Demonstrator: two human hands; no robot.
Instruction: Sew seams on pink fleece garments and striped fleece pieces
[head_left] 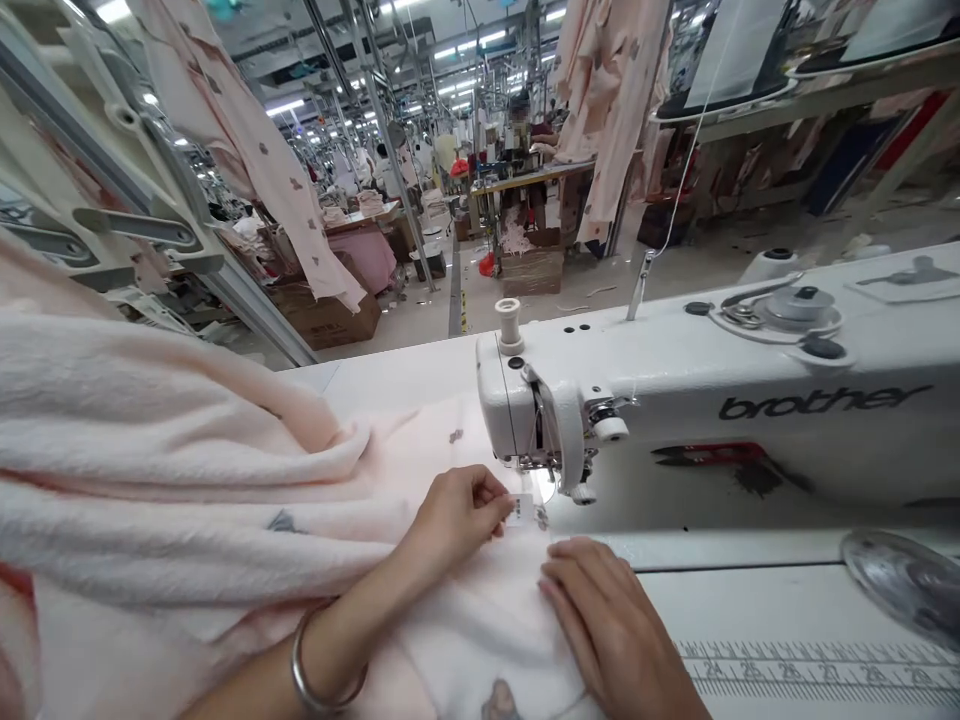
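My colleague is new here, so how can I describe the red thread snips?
Find the white sewing machine with "brother" lettering on it. Just below this lettering lie the thread snips, dark blades pointing toward the needle end. Their red grip sets them apart from the dark tangle beside them.

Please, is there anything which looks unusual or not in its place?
Pale scraps litter the floor behind the machine, looking untidy. A dark, ragged patch shows beside the red-handled snips; I cannot tell what it is.
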